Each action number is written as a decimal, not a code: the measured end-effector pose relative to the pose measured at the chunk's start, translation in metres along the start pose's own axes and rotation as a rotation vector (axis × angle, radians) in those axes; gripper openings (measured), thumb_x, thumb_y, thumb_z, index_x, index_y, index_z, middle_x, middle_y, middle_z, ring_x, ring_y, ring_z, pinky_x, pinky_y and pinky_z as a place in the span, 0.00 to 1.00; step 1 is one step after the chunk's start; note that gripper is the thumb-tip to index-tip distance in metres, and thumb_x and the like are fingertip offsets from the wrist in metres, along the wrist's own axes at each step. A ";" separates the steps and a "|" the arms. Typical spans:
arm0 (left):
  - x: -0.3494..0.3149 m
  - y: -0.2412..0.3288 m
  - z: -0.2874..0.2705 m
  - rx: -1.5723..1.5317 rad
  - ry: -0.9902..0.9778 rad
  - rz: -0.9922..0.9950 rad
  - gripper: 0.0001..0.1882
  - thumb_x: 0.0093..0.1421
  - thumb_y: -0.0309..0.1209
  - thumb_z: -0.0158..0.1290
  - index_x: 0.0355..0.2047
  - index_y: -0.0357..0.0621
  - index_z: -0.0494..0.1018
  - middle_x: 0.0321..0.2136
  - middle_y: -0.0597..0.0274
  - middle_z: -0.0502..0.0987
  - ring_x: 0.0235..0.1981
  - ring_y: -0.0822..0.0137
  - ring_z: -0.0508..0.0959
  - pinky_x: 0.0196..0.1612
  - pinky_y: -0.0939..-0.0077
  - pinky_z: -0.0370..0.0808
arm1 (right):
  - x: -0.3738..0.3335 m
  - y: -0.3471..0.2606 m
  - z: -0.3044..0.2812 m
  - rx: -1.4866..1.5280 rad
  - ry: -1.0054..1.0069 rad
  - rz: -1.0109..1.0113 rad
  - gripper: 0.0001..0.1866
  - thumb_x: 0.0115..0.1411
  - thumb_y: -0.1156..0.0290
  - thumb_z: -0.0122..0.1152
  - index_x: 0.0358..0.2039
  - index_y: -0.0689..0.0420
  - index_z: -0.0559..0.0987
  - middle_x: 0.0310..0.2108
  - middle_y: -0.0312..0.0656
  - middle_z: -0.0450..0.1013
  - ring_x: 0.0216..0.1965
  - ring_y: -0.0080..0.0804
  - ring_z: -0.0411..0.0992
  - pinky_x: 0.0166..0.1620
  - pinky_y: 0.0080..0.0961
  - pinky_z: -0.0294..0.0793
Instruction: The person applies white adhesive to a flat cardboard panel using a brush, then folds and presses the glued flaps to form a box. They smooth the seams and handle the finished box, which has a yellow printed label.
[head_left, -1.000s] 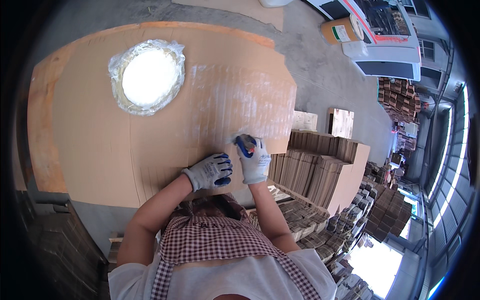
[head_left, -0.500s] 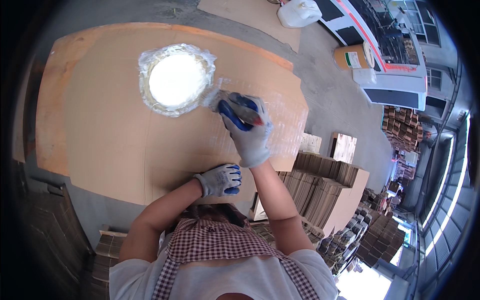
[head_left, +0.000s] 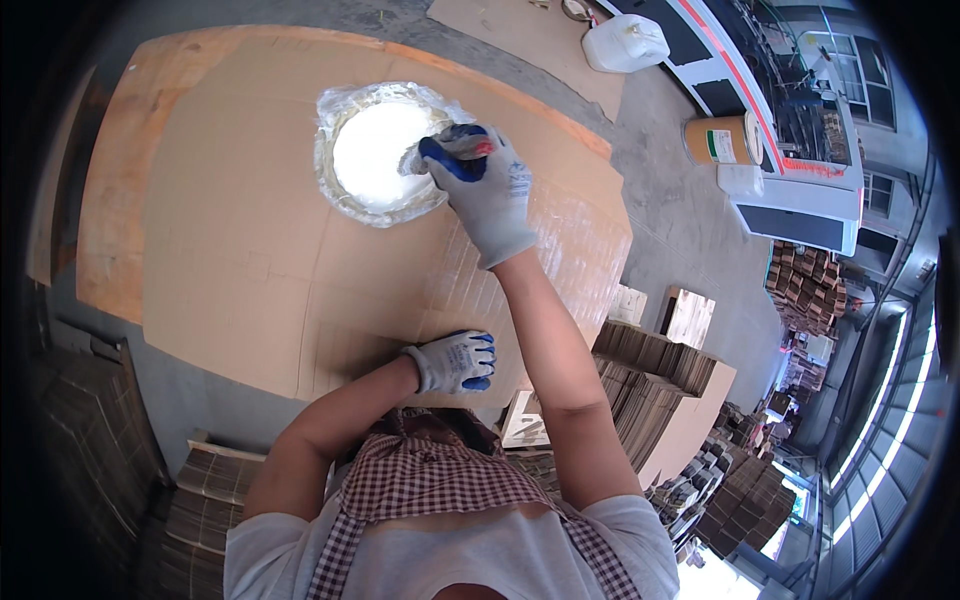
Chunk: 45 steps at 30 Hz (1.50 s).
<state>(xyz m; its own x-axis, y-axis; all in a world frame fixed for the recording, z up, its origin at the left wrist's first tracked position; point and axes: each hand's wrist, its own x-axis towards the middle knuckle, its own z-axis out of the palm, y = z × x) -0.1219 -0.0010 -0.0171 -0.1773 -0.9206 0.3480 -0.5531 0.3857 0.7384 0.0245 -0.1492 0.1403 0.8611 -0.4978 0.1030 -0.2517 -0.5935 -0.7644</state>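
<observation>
A large flat cardboard sheet point(head_left: 240, 230) lies in front of me. On its far part stands a round basin of white paste point(head_left: 375, 152) lined with clear plastic. My right hand point(head_left: 480, 185), in a grey and blue glove, grips a brush point(head_left: 425, 155) whose tip dips into the paste at the basin's right edge. In the same kind of glove, my left hand point(head_left: 455, 362) presses flat on the near edge of the cardboard. The part of the sheet under my right arm looks shiny with streaks.
Stacks of folded cardboard point(head_left: 650, 370) stand to my right and at lower left point(head_left: 200, 500). A white plastic jug point(head_left: 625, 42) and a yellowish bucket point(head_left: 722, 140) sit on the concrete floor beyond the sheet, next to a white machine point(head_left: 800, 190).
My right hand moved from the near edge of the cardboard up to the paste basin with the brush. My left hand stayed on the near edge.
</observation>
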 end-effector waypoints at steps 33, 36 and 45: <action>0.009 0.000 -0.004 -0.023 -0.145 -0.050 0.15 0.57 0.40 0.59 0.42 0.48 0.78 0.45 0.57 0.79 0.52 0.54 0.75 0.62 0.54 0.67 | -0.139 0.106 -0.042 0.492 0.527 0.448 0.17 0.58 0.73 0.70 0.47 0.63 0.79 0.34 0.40 0.80 0.34 0.22 0.77 0.36 0.23 0.78; 0.008 0.002 -0.003 -0.030 -0.087 -0.010 0.15 0.57 0.40 0.59 0.41 0.47 0.78 0.44 0.58 0.78 0.51 0.55 0.76 0.61 0.54 0.68 | -0.171 0.151 -0.084 0.179 0.583 0.586 0.15 0.60 0.72 0.68 0.47 0.60 0.78 0.36 0.40 0.78 0.35 0.26 0.76 0.40 0.25 0.77; 0.001 -0.004 0.008 -0.026 -0.086 -0.072 0.14 0.57 0.41 0.58 0.38 0.48 0.79 0.45 0.60 0.79 0.51 0.55 0.76 0.62 0.54 0.68 | -0.212 0.125 -0.059 -0.527 -0.034 -0.240 0.22 0.46 0.71 0.65 0.46 0.50 0.78 0.52 0.43 0.72 0.55 0.47 0.72 0.53 0.43 0.76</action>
<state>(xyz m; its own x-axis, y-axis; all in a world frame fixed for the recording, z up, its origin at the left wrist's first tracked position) -0.1261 -0.0039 -0.0243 -0.2074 -0.9474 0.2439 -0.5457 0.3190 0.7749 -0.2161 -0.1552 0.0602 0.9330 -0.2944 0.2071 -0.2257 -0.9266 -0.3009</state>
